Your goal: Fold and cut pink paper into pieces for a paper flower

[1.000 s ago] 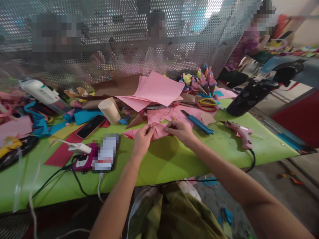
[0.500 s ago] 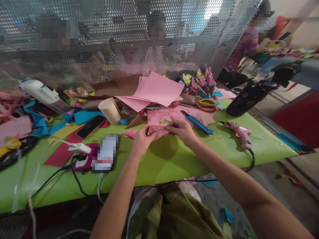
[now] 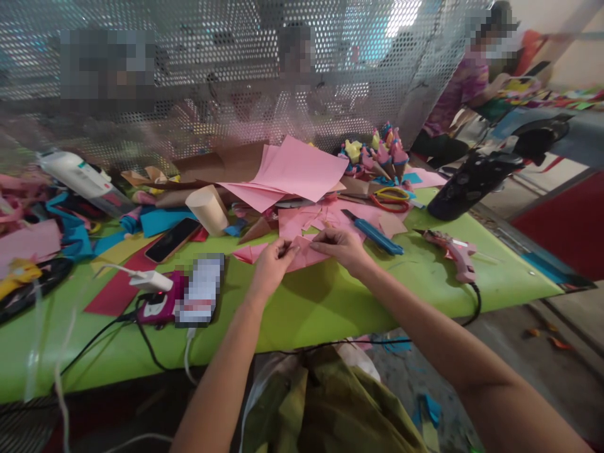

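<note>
My left hand point(image 3: 271, 264) and my right hand point(image 3: 340, 247) both pinch a small folded piece of pink paper point(image 3: 304, 251) just above the green table point(image 3: 321, 302). The left fingers close on its left edge, the right fingers on its upper right edge. More pink scraps point(image 3: 302, 220) lie right behind it, and a flat pink triangle point(image 3: 248, 253) lies to the left of my left hand.
A blue utility knife point(image 3: 375, 233), red-and-yellow scissors point(image 3: 391, 198) and a pink glue gun point(image 3: 453, 251) lie to the right. A black phone point(image 3: 172, 239), a paper roll point(image 3: 207, 209), pink sheets point(image 3: 297, 170), cables point(image 3: 141, 327) and paper cones point(image 3: 377, 154) surround them. A perforated metal screen point(image 3: 212, 75) stands behind.
My hands have turned and shifted the pink paper slightly between the fingers; it now sits a little lower, nearer the table. Everything else on the table is where it was.
</note>
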`<state>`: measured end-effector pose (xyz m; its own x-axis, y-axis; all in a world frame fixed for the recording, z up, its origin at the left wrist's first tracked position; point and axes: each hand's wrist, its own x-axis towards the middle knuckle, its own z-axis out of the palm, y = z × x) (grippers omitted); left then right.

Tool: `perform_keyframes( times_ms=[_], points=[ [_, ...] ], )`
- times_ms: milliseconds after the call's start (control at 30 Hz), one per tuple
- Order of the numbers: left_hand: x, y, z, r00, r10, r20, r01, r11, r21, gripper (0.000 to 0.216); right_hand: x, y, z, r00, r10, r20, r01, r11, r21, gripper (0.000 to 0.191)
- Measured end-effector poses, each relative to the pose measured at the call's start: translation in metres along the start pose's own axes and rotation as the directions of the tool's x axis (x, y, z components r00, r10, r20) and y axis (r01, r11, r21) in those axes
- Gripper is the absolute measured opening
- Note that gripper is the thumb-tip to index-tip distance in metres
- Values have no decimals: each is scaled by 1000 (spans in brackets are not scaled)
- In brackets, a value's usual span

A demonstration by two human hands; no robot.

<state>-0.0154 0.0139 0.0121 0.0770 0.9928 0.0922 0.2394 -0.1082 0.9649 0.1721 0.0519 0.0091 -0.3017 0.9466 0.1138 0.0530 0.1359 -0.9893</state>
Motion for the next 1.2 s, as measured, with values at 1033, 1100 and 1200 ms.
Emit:
perform_keyframes(
  times_ms=[1033, 1100, 1200],
  points=[
    [0, 2, 7, 994, -75, -79, 75, 997, -3, 31, -3, -8, 4, 996, 87, -19, -79, 960, 269, 42],
    [1, 1, 5, 992, -88, -89, 89, 996, 6, 32, -4, -9, 3, 997, 78, 12, -79, 963, 260, 41],
    [0, -1, 3, 993, -73, -92, 72, 997, -10, 35, -3, -8, 2, 997, 70, 18, -72, 968, 241, 43]
  ],
)
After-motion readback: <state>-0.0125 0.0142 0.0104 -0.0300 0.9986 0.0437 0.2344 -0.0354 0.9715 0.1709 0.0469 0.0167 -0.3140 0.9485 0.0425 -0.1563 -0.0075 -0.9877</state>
